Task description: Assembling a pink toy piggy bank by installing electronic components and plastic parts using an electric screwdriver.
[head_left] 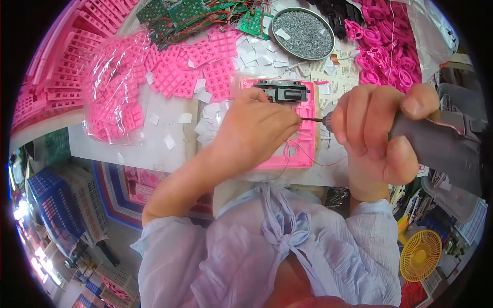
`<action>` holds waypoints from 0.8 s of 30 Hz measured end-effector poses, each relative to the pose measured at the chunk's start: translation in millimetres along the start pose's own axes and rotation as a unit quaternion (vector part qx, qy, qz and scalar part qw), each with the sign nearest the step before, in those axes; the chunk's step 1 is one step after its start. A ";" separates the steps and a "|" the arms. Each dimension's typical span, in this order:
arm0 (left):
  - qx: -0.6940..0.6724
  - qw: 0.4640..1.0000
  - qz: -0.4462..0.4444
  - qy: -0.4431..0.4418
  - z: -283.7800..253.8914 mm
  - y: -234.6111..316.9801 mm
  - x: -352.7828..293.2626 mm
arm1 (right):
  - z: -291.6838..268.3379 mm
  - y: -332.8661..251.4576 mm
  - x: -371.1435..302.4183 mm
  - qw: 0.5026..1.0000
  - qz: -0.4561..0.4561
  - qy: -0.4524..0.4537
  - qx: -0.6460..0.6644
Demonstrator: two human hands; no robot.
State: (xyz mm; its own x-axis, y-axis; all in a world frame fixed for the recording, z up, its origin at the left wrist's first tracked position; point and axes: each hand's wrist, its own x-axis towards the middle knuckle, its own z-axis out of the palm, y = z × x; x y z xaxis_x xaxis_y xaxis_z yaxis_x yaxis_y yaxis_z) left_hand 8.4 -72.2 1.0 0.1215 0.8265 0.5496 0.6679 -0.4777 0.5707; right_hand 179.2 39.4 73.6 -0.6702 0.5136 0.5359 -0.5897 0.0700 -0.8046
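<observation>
Pink casing (307, 134) lies partly covered, tip of the screwdriver (436, 146) obscured.

Tight surface (151, 149), one decent gap front-left
Best way in is over the left front, just paper bits (170, 141) there. Past that: bagged pink parts (115, 97), pink sheets (177, 72), the screw dish (333, 41). Left hand (257, 120) blocks much of the pink casing (306, 136), thin wires (291, 149) loop over its near end, and the electric screwdriver (436, 146) plugs the right. Far right's too warped to judge, tbh.
</observation>
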 end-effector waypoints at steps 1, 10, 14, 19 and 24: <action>-0.004 1.000 0.003 0.000 1.9 -0.4 0.9 | -0.6 -2.1 -0.6 1.000 -0.007 -0.002 0.003; 0.030 0.998 0.045 0.028 11.0 -6.7 3.8 | 5.0 -1.9 -7.2 1.000 0.030 -0.006 -0.005; 0.073 0.997 0.034 0.018 13.2 -8.7 2.0 | 6.5 3.9 -5.7 0.999 0.021 0.011 -0.030; 0.178 0.983 -0.047 0.022 12.1 -13.4 11.3 | -15.4 34.5 7.5 0.995 -0.020 0.084 -0.040; 0.216 0.975 -0.047 -0.019 19.9 -24.2 0.5 | -35.7 65.0 5.3 0.992 0.042 0.113 -0.028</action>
State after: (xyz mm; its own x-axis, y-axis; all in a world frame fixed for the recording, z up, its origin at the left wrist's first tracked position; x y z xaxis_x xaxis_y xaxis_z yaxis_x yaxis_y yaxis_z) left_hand 6.9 -54.4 -24.6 0.0662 0.8749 0.4797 0.9230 -0.2363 0.3036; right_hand 153.4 77.2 15.0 -0.5935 0.6980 0.4006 -0.5058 0.0636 -0.8603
